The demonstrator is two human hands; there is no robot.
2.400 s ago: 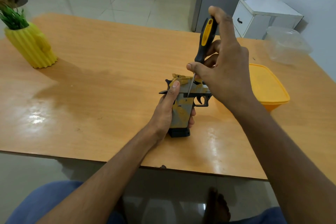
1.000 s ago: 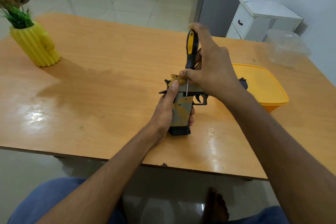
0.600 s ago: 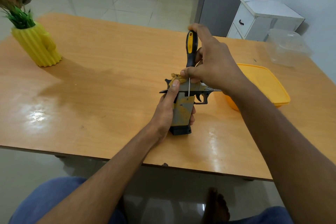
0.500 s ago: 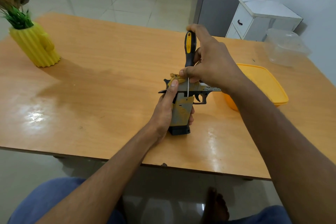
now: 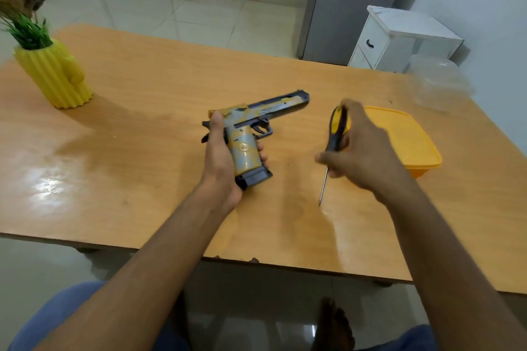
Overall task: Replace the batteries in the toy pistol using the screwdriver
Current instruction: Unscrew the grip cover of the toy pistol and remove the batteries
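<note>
Yellow-and-grey plastic toy pistol (image 5: 251, 134): on orange wooden table (image 5: 128, 128), grip clasped by left hand (image 5: 221, 162). Likely light, rigid; hold at grip. Right hand (image 5: 362, 157) grasps black-and-yellow-handled screwdriver (image 5: 332, 148), well apart.

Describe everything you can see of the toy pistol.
The toy pistol looks like plastic, dark grey with worn yellow and pale blue paint. It has a long slide and barrel, a trigger inside a dark guard, a small round emblem on its handle and a dark base plate. It lies on its side over the wooden table, barrel pointing away and to the right. The left hand grips the handle, thumb up near the rear. The screwdriver, held in the right hand, is apart from it.
</note>
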